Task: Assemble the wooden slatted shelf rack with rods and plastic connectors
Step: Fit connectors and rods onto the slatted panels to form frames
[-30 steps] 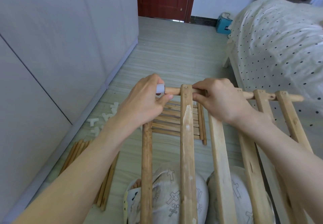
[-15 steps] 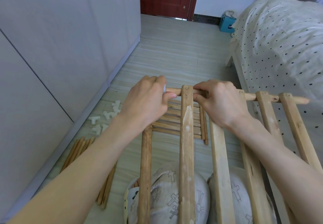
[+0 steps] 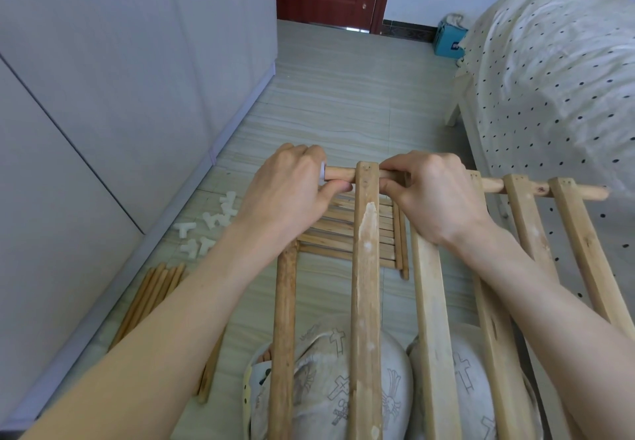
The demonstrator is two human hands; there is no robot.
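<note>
A slatted wooden shelf panel (image 3: 366, 267) leans over my knees, its slats running away from me to a cross rod (image 3: 494, 184) at the far end. My left hand (image 3: 292, 195) grips a white plastic connector (image 3: 82, 174) at the rod's left end; only a sliver of the connector shows. My right hand (image 3: 429, 195) grips the same rod between two slats. A round side rod (image 3: 284, 319) runs from under my left hand toward me.
Several white connectors (image 3: 206, 230) lie on the floor by the wardrobe wall (image 3: 103, 96). Loose rods (image 3: 151, 298) lie beside them. A second slatted panel (image 3: 343, 233) lies flat on the floor beyond. A bed with a dotted cover (image 3: 549, 78) is on the right.
My left hand has closed further over the connector at the rod's end, hiding most of it. The panel and my right hand have hardly moved.
</note>
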